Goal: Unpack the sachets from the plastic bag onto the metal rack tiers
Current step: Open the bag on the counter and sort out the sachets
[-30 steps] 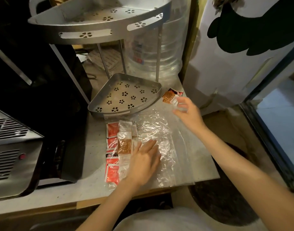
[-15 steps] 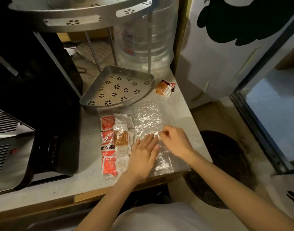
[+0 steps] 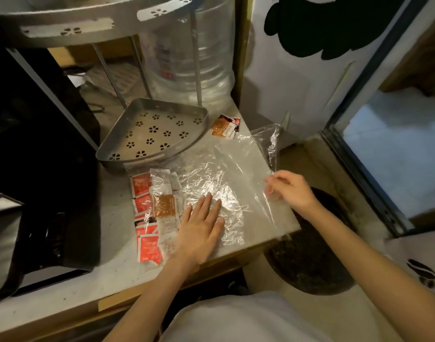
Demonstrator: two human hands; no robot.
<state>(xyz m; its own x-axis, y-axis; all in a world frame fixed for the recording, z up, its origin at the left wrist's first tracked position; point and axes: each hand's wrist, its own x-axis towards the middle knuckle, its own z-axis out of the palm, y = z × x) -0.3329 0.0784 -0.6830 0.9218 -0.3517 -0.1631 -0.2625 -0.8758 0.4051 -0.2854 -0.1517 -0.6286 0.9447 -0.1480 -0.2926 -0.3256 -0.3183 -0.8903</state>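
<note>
Since a moment ago the right hand (image 3: 289, 191) has pulled the plastic bag (image 3: 236, 174) mouth outward, its fingers pinching the film at the counter's edge. Left hand (image 3: 201, 230) lies flat on the bag, fingers straight, just beside the sachets (image 3: 159, 208) inside; the rack's lower tier (image 3: 157, 130) holds none.

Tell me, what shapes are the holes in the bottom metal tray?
Little flower shapes, punched all over the lower rack tier; the head view shows them.

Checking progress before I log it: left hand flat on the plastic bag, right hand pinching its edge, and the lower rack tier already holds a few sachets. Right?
Not quite. In the head view the lower rack tier holds nothing; the few unpacked sachets lie on the counter beside it. The left hand and right hand on the plastic bag are as stated.
</note>
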